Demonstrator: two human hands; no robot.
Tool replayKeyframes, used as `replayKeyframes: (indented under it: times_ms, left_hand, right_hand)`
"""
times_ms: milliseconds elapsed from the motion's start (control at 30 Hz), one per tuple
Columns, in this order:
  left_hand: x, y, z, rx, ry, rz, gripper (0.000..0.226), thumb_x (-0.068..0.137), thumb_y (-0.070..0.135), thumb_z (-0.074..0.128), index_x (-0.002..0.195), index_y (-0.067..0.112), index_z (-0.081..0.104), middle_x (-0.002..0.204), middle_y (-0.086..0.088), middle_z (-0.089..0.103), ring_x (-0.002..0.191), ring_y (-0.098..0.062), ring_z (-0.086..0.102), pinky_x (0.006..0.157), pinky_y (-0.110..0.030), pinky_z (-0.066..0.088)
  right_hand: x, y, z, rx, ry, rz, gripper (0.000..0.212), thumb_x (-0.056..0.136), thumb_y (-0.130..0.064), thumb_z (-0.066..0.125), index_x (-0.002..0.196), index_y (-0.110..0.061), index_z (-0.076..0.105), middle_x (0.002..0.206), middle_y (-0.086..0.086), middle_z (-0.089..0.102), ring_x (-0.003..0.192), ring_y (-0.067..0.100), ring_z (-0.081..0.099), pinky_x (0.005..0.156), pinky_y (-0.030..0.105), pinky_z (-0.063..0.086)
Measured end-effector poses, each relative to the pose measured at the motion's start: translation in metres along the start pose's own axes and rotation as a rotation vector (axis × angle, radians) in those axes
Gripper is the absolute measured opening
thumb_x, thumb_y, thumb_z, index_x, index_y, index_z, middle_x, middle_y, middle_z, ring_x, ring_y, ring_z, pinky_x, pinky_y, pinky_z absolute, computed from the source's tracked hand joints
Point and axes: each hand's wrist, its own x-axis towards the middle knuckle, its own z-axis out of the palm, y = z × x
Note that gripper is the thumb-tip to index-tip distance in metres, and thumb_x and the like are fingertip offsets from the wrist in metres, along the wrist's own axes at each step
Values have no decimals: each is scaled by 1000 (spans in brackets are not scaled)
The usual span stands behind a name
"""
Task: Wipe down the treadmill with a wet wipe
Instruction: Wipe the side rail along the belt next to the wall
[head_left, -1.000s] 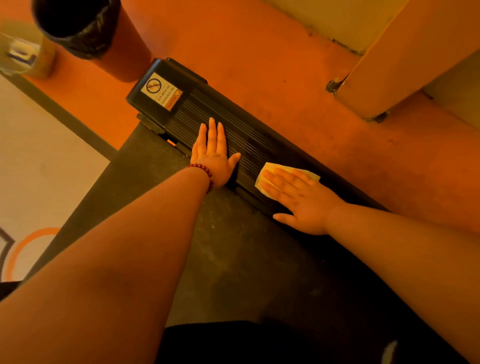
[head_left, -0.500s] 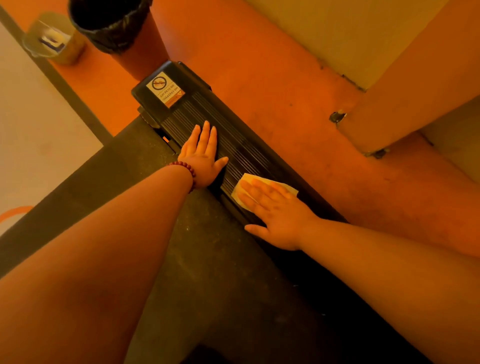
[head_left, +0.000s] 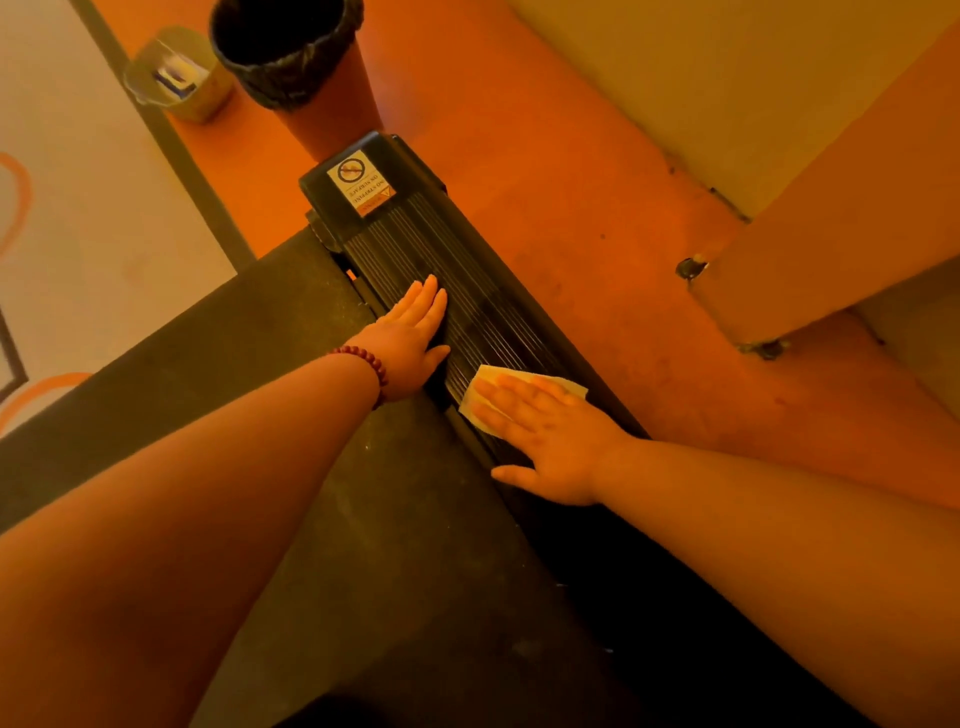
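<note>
On treadmill rail (head_left: 467, 291): right grip (head_left: 556, 441) flat, pressing wipe (head_left: 491, 374).

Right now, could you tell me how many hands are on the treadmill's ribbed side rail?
2. The left hand lies flat on the side rail, nearer the warning label; the right hand presses the wet wipe onto it.
</note>
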Motion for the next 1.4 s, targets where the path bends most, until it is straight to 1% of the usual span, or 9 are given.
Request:
replayKeyframes:
  times_ms: [100,333,700,833,933,1000,1100,1200,1400]
  left_hand:
    - [1,8,-6,38,-38,-36,69,103,33,33,151,10,-10,158,-7,-19,146,-21,-12,119,-35,2]
    - [2,18,-21,87,-119,-88,63,104,29,29,151,7,-8,158,-11,-16,147,-25,-8,117,-33,0]
    - [10,-11,-41,359,-221,127,58,105,24,23,151,12,-9,159,-8,-15,147,-23,-4,119,-40,7]
    - [13,-24,-47,450,-253,218,59,105,29,22,151,15,-11,159,-6,-16,147,-21,-4,119,-40,5]
    - [14,-35,-49,466,-185,294,58,104,37,20,152,18,-6,160,-4,-11,147,-18,-1,119,-38,4]
    - [16,-44,-47,441,-94,355,57,103,40,19,153,20,-1,160,-2,-6,147,-16,1,118,-36,5]
    - [21,-64,-38,436,0,477,56,103,40,21,153,22,2,161,0,-4,148,-17,-1,118,-36,5]
    - [31,-86,-35,425,88,517,56,102,41,21,152,26,2,161,1,-3,148,-19,-2,120,-37,8]
    - [45,-115,-33,338,186,543,55,101,39,24,152,27,7,161,1,3,148,-21,2,118,-37,10]
  right_hand:
    - [10,2,-11,24,38,21,72,97,-61,17,151,-26,-17,157,-4,-27,144,15,-26,115,36,-16]
    - [12,6,-16,41,38,10,73,98,-61,17,150,-25,-19,157,-3,-27,144,17,-24,117,38,-13]
    - [38,-9,-24,125,147,232,71,98,-59,15,150,-25,-20,158,-1,-26,144,16,-25,115,37,-16]
    - [30,-32,-13,184,175,349,70,90,-65,-3,142,-26,-28,149,-2,-37,133,13,-37,107,34,-24]
    - [37,-46,-11,218,193,440,78,73,-66,-18,139,-26,-31,143,-4,-41,130,13,-40,105,32,-27]
    - [48,-53,-15,236,216,507,79,73,-66,-18,140,-26,-29,149,-3,-37,133,13,-38,107,33,-25]
    - [75,-57,-30,242,237,626,74,91,-66,-1,147,-23,-24,156,0,-29,140,15,-32,111,34,-21]
    - [105,-49,-48,281,258,709,72,97,-60,11,149,-23,-21,157,1,-28,143,18,-27,114,36,-17]
    - [113,-81,-33,280,329,767,73,83,-62,-12,144,-24,-24,154,0,-28,144,19,-25,115,36,-15]
